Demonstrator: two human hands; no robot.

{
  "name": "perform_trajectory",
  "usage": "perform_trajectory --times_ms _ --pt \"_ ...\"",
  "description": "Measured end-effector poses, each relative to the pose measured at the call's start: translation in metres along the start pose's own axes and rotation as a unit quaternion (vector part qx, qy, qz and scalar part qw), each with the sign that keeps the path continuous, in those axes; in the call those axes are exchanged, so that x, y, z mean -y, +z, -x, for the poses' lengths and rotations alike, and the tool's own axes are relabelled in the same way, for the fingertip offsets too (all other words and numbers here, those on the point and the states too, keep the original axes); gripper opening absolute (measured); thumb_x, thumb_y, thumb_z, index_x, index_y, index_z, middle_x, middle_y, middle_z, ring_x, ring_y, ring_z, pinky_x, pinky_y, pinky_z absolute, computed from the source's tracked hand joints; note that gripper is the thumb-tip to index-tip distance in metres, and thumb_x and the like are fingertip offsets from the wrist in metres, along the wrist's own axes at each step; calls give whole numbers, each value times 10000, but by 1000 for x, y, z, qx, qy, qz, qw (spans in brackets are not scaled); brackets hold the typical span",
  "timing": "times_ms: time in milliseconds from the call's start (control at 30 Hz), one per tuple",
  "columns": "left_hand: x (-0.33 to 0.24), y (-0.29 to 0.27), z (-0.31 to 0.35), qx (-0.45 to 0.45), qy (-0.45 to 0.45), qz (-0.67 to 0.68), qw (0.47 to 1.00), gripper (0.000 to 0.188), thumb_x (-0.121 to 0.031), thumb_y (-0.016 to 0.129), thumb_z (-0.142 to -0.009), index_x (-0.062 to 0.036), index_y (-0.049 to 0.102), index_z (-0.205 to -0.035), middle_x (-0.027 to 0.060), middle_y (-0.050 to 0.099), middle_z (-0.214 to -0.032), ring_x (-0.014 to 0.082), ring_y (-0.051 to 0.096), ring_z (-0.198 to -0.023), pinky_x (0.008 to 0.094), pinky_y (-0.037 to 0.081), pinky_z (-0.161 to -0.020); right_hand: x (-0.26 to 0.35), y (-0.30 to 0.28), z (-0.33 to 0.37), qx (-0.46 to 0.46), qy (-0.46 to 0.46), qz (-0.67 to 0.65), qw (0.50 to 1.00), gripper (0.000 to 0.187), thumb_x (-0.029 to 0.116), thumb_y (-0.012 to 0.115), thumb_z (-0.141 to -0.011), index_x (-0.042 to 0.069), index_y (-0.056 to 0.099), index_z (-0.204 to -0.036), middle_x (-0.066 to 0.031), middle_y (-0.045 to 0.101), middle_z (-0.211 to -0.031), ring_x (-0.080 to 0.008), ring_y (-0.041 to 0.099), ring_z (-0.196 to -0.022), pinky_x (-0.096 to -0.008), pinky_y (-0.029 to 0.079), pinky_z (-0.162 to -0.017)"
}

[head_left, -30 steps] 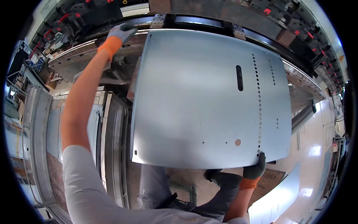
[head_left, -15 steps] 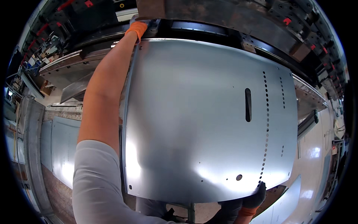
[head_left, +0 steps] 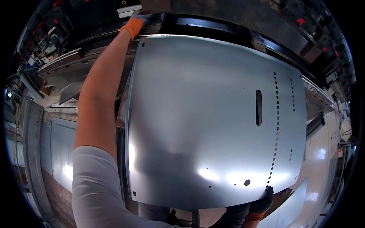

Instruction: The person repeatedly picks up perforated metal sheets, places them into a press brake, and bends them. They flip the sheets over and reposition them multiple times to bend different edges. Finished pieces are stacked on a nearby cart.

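There at the near edge, the right hand (head_left: pixel 261 203), dark-gloved with an orange cuff, had the sheet metal panel (head_left: pixel 205 114) pinched, its thumb on the top face and the fingers mostly hidden. And what a broad panel: grey and shiny, it stretched forward and leftward from that hand, all the way to the press brake (head_left: pixel 213 10). Just ahead of the thumb ran a row of small holes (head_left: pixel 277 117); to the left sat a bigger round hole (head_left: pixel 247 182), and farther forward a long slot (head_left: pixel 259 108).

Now the left hand (head_left: pixel 147 18), out past the panel's far left corner! Orange-cuffed too, it was up at the press brake, its fingers too dark to tell whether spread or closed. To its right lay a steel rail (head_left: pixel 201 26). Left of that forearm, lower down, were flat grey sheets (head_left: pixel 62 148); another sheet (head_left: pixel 285 209) showed right of the right hand.
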State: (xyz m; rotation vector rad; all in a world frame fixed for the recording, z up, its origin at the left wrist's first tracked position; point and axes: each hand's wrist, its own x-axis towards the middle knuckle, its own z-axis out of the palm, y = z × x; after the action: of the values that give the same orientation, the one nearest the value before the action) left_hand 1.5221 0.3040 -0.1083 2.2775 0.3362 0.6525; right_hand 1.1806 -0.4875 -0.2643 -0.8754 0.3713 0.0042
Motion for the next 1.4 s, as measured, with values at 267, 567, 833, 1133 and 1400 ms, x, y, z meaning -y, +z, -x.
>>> perform_trajectory --times_ms 267,567,833,1133,1400 --pt "-7 -16 4 80 159 -413 893 447 -191 464 -1009 -147 478 -1454 115 532 -1456 260 495 -1346 315 375 -1123 -2 22 2 -11 1 4 1000 395 296 503 -1014 29 575 -1295 -99 647 -1236 -257 596 -1149 -430 441 -1029" --pt "30 -37 -9 -4 99 -311 945 393 -306 472 -1010 -93 617 -1307 138 627 -1326 346 587 -1208 386 465 -1020 9 21 5 56 10 1 998 367 266 507 -1013 9 589 -1263 -91 640 -1244 -229 592 -1147 -403 451 -1014" --pt "-61 -115 230 94 -257 143 951 369 -293 532 -1013 -64 622 -1289 140 716 -1099 257 672 -996 352 527 -892 53 21 40 100 -57 -28 993 323 175 524 -982 5 603 -1244 -103 643 -1238 -228 592 -1163 -393 444 -1043" --pt "-124 -116 630 79 -84 581 806 752 -594 419 -1006 -27 379 -1499 127 548 -1394 216 514 -1291 352 437 -1053 91 67 40 210 48 -55 975 176 89 606 -917 23 642 -1076 -111 687 -1104 -249 658 -1036 -400 556 -915" --pt "-188 -71 633 -155 -130 648 734 417 -174 664 -952 -19 579 -1331 87 679 -1124 178 665 -935 329 572 -769 106 47 31 282 87 -88 952 222 81 581 -947 29 604 -1162 -138 678 -1206 -307 665 -1113 -509 573 -960"
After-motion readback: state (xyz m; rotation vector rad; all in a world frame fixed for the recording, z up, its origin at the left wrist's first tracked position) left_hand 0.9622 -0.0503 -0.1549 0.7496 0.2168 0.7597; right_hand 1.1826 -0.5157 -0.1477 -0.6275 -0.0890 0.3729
